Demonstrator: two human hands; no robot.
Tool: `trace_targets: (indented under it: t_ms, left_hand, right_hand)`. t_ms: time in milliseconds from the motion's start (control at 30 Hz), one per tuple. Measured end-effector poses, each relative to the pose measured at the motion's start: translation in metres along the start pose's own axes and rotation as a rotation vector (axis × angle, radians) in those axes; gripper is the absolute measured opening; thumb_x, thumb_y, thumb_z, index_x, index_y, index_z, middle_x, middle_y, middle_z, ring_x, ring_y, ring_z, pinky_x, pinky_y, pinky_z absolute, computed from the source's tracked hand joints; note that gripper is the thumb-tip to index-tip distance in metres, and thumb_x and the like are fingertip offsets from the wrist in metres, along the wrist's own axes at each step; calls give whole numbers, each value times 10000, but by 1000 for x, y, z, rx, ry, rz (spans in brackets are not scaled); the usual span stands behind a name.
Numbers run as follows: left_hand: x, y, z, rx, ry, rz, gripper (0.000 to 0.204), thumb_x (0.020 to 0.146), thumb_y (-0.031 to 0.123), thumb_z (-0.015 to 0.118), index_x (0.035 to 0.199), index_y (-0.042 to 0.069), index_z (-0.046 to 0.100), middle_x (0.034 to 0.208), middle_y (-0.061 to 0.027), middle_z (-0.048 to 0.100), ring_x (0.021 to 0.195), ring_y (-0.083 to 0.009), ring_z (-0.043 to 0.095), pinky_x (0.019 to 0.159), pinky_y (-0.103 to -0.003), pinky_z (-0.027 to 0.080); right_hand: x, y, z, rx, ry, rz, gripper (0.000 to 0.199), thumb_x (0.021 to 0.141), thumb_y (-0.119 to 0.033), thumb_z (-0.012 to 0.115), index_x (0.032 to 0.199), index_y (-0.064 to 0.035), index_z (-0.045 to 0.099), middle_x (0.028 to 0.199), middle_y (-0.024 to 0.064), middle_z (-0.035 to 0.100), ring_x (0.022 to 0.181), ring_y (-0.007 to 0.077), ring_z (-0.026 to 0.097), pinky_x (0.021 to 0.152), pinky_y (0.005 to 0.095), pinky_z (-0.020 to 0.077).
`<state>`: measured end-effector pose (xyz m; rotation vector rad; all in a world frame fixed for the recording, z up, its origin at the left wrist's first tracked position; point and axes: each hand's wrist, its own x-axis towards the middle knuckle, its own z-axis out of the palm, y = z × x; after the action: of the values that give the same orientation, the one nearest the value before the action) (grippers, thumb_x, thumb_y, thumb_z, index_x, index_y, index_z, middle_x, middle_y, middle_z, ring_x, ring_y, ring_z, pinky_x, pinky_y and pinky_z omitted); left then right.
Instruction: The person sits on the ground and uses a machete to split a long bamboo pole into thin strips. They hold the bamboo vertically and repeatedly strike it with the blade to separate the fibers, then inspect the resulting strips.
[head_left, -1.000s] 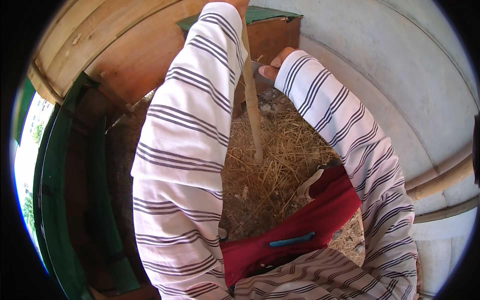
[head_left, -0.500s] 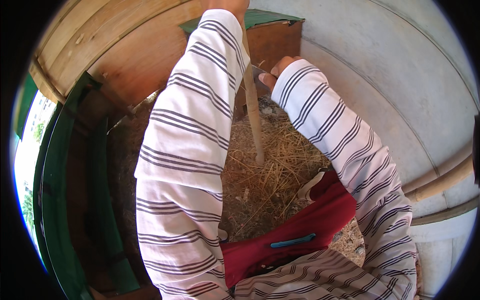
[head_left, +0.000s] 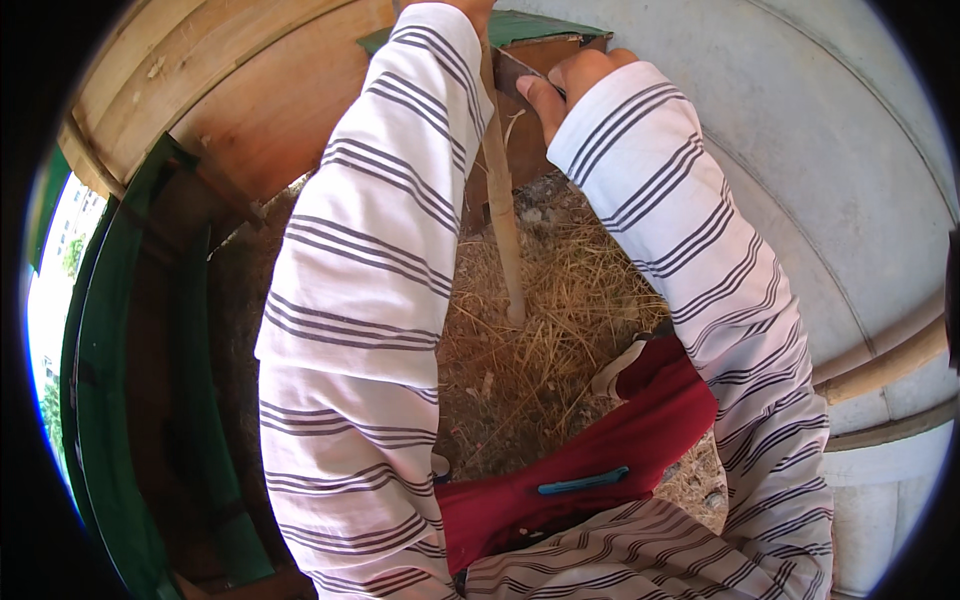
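A pale wooden pole (head_left: pixel 502 200) leans upright with its lower end down in the straw. My left hand (head_left: pixel 476 10) is closed around its upper part at the top edge of the picture; most of the fingers are cut off or hidden by the sleeve. Just right of the pole, my right hand (head_left: pixel 578 82) grips a knife, its dark flat blade (head_left: pixel 512 72) lying against the pole's side. The knife's handle is hidden in the hand. A thin curled shaving (head_left: pixel 514 124) stands out from the pole below the blade.
Dry straw (head_left: pixel 570 270) covers the ground around my feet. A wooden box (head_left: pixel 530 150) with a green cover (head_left: pixel 530 28) stands ahead. Wooden boards (head_left: pixel 270 110) and green-edged panels (head_left: pixel 105 380) rise on the left, a pale grey wall (head_left: pixel 790 170) on the right.
My right hand has moved up along the pole with the knife, and a curled shaving now shows below it. The left hand has shifted slightly upward, still on the pole.
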<state>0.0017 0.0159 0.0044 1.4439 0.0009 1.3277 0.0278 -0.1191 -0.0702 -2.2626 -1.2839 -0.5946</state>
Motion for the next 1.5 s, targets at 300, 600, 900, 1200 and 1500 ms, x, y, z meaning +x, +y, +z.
trace_targets:
  t_ms: [300,600,900,1200,1500]
  left_hand:
    - [-14,8,-7,-35,12,-85,320,998,340,489,744,152,441,521,60,333,378,-89,273,356,-289,187]
    - [-9,2,0,-60,2,-58,329,1008,359,461,746,162,434,519,58,324,381,-89,274,359,-282,195]
    - [-5,0,6,-67,-22,-74,343,1013,372,448,735,171,425,511,66,310,382,-82,255,364,-277,177]
    - [-4,-4,4,-61,-14,-63,330,1021,371,434,755,175,425,521,70,307,380,-78,247,361,-274,166]
    - [-7,6,1,-75,-22,-60,310,1019,354,450,779,158,462,533,67,324,399,-80,278,369,-275,207]
  right_hand:
    - [-65,13,96,-7,-251,-127,393,985,-355,509,967,-15,704,760,209,674,687,396,671,658,486,556]
    - [-25,26,84,21,-449,50,456,964,-429,531,830,-44,735,724,172,692,710,335,682,715,443,552]
    - [-27,48,80,156,-432,-69,516,966,-474,522,771,-31,703,646,167,659,625,342,660,626,439,543]
    - [-68,21,99,-90,5,-116,383,1029,-351,430,922,-17,585,717,204,662,639,362,676,553,484,529]
    - [-44,-5,81,-56,-257,-16,434,1030,-385,402,904,-10,581,769,235,673,688,382,686,583,499,540]
